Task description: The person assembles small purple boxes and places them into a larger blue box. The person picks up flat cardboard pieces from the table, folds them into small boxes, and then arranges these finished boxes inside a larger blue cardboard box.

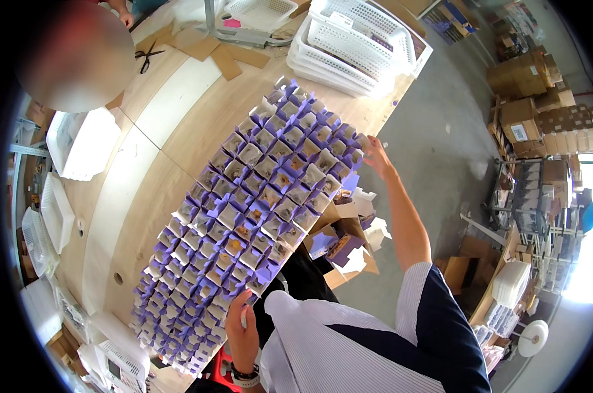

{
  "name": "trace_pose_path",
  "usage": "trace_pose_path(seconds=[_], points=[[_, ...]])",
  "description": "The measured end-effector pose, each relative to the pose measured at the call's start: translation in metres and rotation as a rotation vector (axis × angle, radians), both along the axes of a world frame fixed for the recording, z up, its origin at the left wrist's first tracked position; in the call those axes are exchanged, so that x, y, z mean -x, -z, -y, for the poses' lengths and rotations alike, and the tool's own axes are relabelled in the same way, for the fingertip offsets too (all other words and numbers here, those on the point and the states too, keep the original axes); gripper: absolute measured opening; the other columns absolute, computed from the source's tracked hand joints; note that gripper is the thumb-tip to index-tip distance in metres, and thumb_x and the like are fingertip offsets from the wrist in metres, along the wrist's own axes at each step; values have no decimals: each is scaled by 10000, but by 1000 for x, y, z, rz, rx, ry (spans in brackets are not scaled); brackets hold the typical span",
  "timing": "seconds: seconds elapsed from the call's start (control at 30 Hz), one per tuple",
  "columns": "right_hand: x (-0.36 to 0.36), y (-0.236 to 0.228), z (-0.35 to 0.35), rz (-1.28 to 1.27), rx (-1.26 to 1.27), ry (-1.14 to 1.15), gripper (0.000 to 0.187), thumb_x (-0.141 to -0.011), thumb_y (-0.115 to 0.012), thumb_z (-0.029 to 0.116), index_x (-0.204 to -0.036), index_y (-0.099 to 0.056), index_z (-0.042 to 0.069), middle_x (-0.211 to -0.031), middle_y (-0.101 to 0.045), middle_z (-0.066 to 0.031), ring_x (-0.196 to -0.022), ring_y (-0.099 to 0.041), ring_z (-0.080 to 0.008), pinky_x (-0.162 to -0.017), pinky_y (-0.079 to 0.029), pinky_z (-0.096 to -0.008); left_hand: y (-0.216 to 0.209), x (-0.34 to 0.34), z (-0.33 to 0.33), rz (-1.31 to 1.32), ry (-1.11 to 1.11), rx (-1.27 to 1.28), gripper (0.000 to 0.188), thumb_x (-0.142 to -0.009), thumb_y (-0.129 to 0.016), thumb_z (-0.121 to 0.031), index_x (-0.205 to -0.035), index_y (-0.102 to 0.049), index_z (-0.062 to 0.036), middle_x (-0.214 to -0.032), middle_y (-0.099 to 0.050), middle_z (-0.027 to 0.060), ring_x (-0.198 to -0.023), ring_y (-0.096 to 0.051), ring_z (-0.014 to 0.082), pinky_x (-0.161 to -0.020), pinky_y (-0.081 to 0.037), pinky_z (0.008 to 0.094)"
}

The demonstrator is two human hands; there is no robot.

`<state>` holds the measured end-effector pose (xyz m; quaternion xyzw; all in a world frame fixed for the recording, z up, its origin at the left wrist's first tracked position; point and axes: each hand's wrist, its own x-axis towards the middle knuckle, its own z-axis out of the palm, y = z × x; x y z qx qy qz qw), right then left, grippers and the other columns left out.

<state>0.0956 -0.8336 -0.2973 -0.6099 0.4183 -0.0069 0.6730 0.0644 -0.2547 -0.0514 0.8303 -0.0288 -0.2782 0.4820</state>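
Rows of small open-topped cardboard boxes [244,229] cover the table, their purple and white flaps standing up. Small pale, grey and orange items sit inside many of them; their kind is too small to make out. My right hand [376,158] is at the far right edge of the rows, fingers stretched out against the side of an end box. At the near edge, my left hand [242,331] is raised beside the boxes with its fingers apart and its fingertips close to a box wall. Neither hand visibly holds anything.
Below the table edge stands a carton [349,245] of purple and white box pieces. White plastic baskets [355,49] are stacked at the far end. Scissors [148,57] lie near cardboard scraps [228,60]. A person's hand [126,18] shows at upper left; stacked cartons [519,78] stand right.
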Motion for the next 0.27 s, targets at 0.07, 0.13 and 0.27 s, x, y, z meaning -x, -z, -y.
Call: trace_pose_path(seconds=[0.07,0.13,0.27], points=[[12,10,-3,118,-12,154,892,-905,-643,467,-1634,-207,196,-1702,-181,-74,-1574,-132,-320,-1204,-223,-632,1,-5,0,-25,-1,22,309,-1037,-518,-35,-1329,-610,5,-1319,-657,145,-1211,-634,280,-1022,-503,381],[11,15,-15,100,-25,236,970,-906,-630,589,-1654,-142,209,-1733,-80,-60,-1587,-82,-334,-1208,-185,-645,0,-9,-3,-71,-11,27,322,-1067,-501,-68,-1366,-598,2,-1363,-640,127,-1275,-598,244,-1079,-457,367],[-7,15,-46,108,-84,335,1028,-924,-598,692,-1673,-61,237,-1755,-6,-47,-1590,-73,-352,-1224,11,-665,-3,-13,-8,-72,-26,27,328,-1068,-501,-64,-1377,-603,-27,-1375,-634,141,-1284,-594,246,-1089,-450,368]])
